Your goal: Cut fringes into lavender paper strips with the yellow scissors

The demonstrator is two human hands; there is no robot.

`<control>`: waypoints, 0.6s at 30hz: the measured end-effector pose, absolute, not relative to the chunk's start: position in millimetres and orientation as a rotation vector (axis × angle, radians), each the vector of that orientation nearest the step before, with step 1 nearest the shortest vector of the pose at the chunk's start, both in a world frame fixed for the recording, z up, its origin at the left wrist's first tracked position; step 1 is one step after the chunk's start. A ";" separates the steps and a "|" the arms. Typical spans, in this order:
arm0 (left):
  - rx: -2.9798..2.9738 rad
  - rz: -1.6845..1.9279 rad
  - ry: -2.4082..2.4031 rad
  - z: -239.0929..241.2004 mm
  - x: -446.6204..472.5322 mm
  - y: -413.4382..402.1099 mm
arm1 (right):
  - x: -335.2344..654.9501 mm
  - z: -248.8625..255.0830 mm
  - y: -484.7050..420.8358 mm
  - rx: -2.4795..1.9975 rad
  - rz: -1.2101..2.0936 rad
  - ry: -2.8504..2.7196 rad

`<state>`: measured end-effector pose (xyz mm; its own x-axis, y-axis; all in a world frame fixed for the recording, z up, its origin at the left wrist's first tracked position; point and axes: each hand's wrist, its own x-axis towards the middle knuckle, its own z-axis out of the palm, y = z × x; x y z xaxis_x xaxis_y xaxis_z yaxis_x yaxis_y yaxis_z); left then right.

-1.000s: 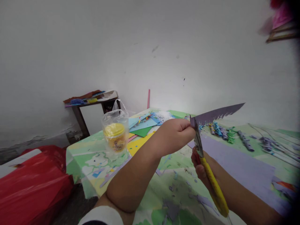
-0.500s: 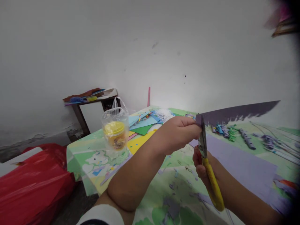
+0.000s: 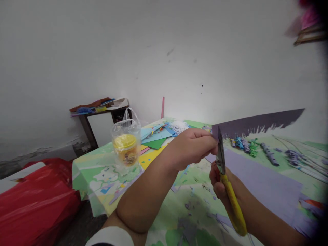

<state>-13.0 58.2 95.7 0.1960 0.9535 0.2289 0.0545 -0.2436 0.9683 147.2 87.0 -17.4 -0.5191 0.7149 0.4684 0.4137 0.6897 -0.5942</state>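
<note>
A long strip of purple paper [image 3: 258,123], its lower edge cut into a fringe, is pinched at its near end by my left hand [image 3: 196,148]. My right hand [image 3: 221,184] grips scissors [image 3: 233,208] with yellow handles, blades pointing up against the strip's lower left end beside my left fingers. How far apart the blades are I cannot make out. Under the strip, several small rolled fringed papers [image 3: 244,145] in purple, blue and green lie on the table, and a larger purple sheet [image 3: 261,181] lies flat near my right forearm.
Left on the patterned tablecloth [image 3: 89,188] stands a yellow-lidded tub [image 3: 125,148] in a clear plastic bag. Coloured sheets [image 3: 156,143] and white shreds [image 3: 179,126] lie farther back. Paper scraps [image 3: 188,225] litter the front. A red plastic bag [image 3: 38,205] sits at the left.
Both hands, the strip and the scissors have shifted very slightly left in view. My grips on the strip and scissors look the same.
</note>
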 end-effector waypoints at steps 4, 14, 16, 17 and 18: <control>1.537 1.198 1.005 94.1 -13.4 59.8 | 145.9 -15.4 87.5 -0.851 0.536 -2.182; 1.761 1.340 1.136 89.8 -13.6 56.9 | 147.9 -8.5 87.2 -0.794 0.494 -2.217; 1.825 1.364 1.186 91.1 -13.3 54.9 | 147.8 -7.7 86.3 -0.792 0.495 -2.224; 1.850 1.367 1.200 91.7 -13.1 54.2 | 147.7 -7.8 85.9 -0.792 0.497 -2.225; 1.869 1.371 1.207 92.1 -12.8 53.8 | 147.8 -8.2 85.4 -0.793 0.504 -2.226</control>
